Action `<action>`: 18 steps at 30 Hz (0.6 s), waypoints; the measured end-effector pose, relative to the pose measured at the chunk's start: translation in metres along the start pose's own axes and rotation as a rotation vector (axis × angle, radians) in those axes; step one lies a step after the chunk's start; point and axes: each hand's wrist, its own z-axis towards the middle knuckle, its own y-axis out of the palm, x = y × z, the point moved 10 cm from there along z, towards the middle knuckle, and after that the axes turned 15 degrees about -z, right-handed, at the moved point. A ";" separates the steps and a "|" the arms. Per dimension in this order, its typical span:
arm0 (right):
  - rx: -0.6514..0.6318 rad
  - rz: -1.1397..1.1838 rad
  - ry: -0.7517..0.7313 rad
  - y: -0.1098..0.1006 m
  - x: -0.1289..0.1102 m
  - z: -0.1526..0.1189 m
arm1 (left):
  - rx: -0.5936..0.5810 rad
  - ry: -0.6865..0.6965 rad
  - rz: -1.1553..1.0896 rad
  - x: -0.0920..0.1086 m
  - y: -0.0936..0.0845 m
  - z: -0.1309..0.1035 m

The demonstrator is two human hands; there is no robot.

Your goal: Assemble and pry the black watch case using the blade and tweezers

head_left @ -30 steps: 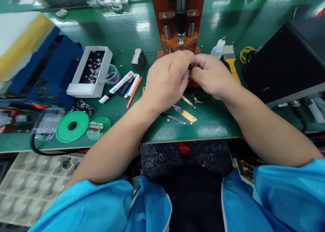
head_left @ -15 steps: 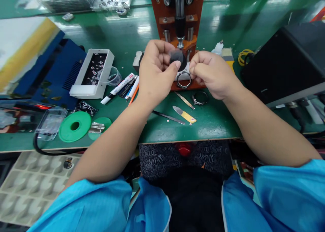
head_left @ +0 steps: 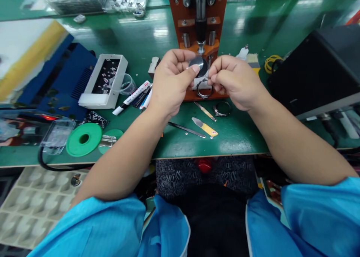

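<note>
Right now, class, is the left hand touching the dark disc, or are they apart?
Touching: the head view shows the left hand gripping the dark disc, its thumb laid over the disc's face.

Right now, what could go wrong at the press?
Smudging: the left hand's thumb lies on the face of the dark disc, so it might leave a mark.

Dropping: only a fingertip grip shows; a slip could send the disc onto the ring or press.

Stray bits: small white bits lie near the table's front edge; a sleeve might sweep them off.
</note>
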 end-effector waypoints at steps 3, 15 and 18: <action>0.006 -0.021 -0.021 0.001 -0.002 0.001 | -0.017 0.010 -0.012 0.001 0.003 0.000; 0.087 -0.424 -0.192 -0.016 -0.007 0.002 | 0.068 0.091 0.018 0.019 -0.001 -0.004; 0.036 -0.687 -0.292 -0.010 -0.009 0.000 | 0.021 0.108 0.014 0.015 -0.003 0.001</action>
